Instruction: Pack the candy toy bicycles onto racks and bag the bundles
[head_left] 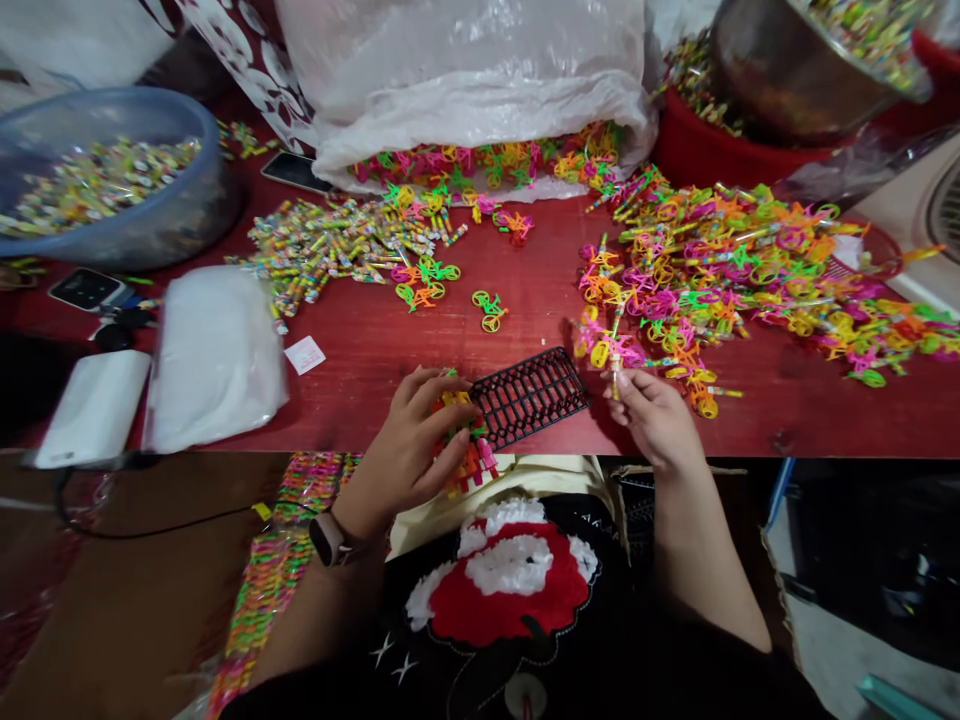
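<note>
A red table (360,350) fills the view, its near edge lying just under both hands. Beyond the hands, at the far edge, a large clear plastic bag (465,90) is slumped open, with small bright plastic bicycles (487,165) spilling from its mouth. Far to the left of the left hand a blue basin (112,190) is heaped with wrapped sweets; far beyond the right hand a metal bowl (780,70) is tilted over a red tub. A broad heap of bicycle toys (750,270) is spread just beyond and to the right of the right hand, and a scatter of sweet sticks (337,250) lies beyond the left hand. A white pouch (214,355) is set to the left.

Between the hands a black plastic rack (531,392) is propped at the table edge. The left hand (409,450) is curled loosely round a bunch of coloured toys (469,455) and touches the rack's left end. The right hand (652,415) is nearly closed, with a small sweet stick (615,372) pinched in the fingertips.

The rack overhangs the edge and could probably be tipped into the lap if nudged; the loosely held bunch could likewise be dropped. Below the table, dim floor and cables are seen.
</note>
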